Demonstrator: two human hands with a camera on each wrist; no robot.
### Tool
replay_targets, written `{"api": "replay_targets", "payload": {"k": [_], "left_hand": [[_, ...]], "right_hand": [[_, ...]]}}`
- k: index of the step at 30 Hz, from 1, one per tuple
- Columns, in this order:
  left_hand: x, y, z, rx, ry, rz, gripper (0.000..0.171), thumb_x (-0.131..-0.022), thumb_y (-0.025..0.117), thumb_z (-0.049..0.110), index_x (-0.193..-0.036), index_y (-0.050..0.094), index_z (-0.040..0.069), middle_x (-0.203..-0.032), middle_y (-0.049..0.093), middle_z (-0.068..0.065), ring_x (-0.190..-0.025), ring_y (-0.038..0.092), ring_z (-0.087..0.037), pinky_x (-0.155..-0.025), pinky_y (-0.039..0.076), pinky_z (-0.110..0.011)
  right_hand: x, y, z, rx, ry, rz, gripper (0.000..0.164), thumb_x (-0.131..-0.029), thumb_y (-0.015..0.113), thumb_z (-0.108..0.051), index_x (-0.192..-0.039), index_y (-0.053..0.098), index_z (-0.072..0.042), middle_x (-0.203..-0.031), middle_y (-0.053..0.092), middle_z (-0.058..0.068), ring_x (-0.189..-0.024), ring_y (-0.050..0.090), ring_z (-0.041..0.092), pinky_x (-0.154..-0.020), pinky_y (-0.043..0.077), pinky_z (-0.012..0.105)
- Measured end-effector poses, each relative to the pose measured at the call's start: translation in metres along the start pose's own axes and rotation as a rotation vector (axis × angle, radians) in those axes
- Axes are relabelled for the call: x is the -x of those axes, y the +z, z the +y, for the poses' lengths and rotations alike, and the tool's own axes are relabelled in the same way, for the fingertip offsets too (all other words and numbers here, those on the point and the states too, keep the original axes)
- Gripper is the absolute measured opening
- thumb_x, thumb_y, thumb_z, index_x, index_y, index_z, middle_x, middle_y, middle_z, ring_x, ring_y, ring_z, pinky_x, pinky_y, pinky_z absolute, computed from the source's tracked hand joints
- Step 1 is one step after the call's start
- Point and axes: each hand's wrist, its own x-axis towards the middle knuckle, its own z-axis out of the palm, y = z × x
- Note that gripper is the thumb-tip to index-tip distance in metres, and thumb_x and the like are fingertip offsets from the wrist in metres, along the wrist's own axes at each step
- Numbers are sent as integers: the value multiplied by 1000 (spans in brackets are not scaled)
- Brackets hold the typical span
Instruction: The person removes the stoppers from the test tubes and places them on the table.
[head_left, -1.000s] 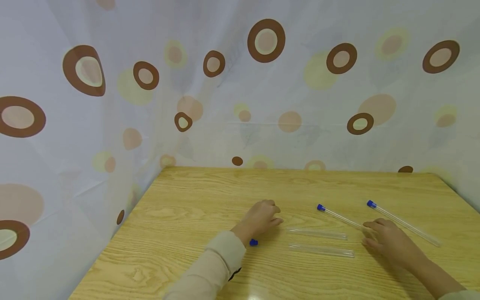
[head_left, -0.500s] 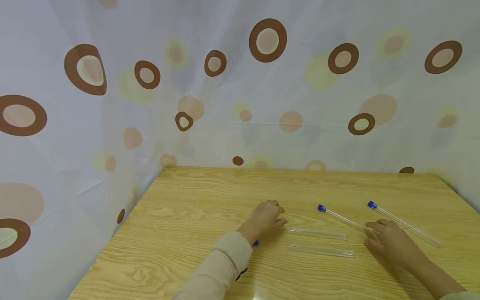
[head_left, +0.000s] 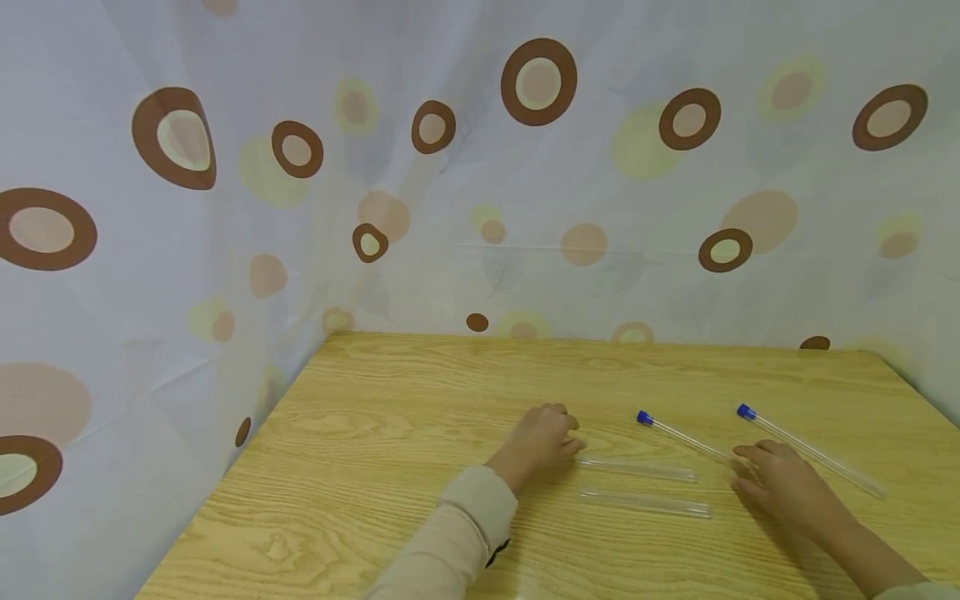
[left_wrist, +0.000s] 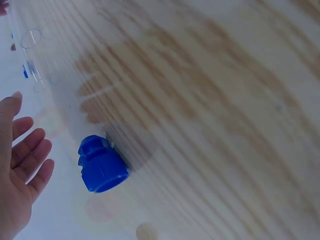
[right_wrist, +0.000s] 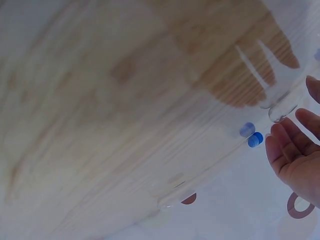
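Observation:
My left hand [head_left: 536, 446] hovers by the left end of a clear, uncapped tube [head_left: 637, 468], its fingers loosely bent with nothing between them. A second clear tube [head_left: 647, 502] lies in front of that one. In the left wrist view a loose blue cap [left_wrist: 102, 167] lies on the table below the hand; the arm hides it in the head view. My right hand [head_left: 780, 483] is at the near end of a thin tube with a blue cap [head_left: 645, 417]. Its fingers are relaxed; whether they touch the tube, I cannot tell.
Another blue-capped tube [head_left: 813, 454] lies slanted beyond the right hand. The wooden table [head_left: 390, 392] ends at a pale sheet [head_left: 442, 283] with brown rings, hung behind it and along both sides.
My left hand has moved a little to the right, toward the uncapped tube's end. The left sleeve now covers the loose blue cap in the head view. My right hand has barely moved.

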Motion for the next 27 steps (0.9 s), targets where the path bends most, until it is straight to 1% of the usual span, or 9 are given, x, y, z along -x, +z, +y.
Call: {"api": "replay_targets", "payload": {"k": [5,10,15,21,27], "left_hand": [[-2,-1,5,-13,-7,-21,31,-91,57,38,-110,68,17,-100,66,4,-93,62,-10,-80,49,-18],[-4,-1,10,-13,-19,-27,31,-91,57,40,-111,68,19,-102,65,5,-95,61,-10,-81,49,-19],[-6,1,14,-5,-41,-33,31,-91,57,42,-111,67,21,-103,65,7,-97,60,-9,-84,48,-23],[-6,2,16,12,-77,-56,33,-92,55,43,-115,66,22,-107,64,7,-102,59,-9,-88,48,-24],[-9,2,18,46,-98,-59,32,-92,55,42,-114,66,21,-105,64,7,-99,59,-10,-85,47,-23]], "right_hand": [[0,-1,-1,0,22,-15,38,-74,75,-10,-102,62,12,-88,61,15,-78,58,26,-64,52,39],[0,-1,-3,7,27,-13,38,-73,75,-10,-101,62,13,-86,61,13,-74,56,21,-61,51,33],[0,1,-2,5,31,-17,37,-74,75,-8,-100,62,14,-84,60,11,-72,52,16,-57,47,27],[-3,0,0,2,30,-56,35,-75,74,-7,-98,62,15,-86,61,15,-74,55,20,-59,48,30],[-8,0,1,17,26,-86,35,-76,72,-7,-99,61,17,-88,61,18,-76,58,25,-62,50,35]]}}
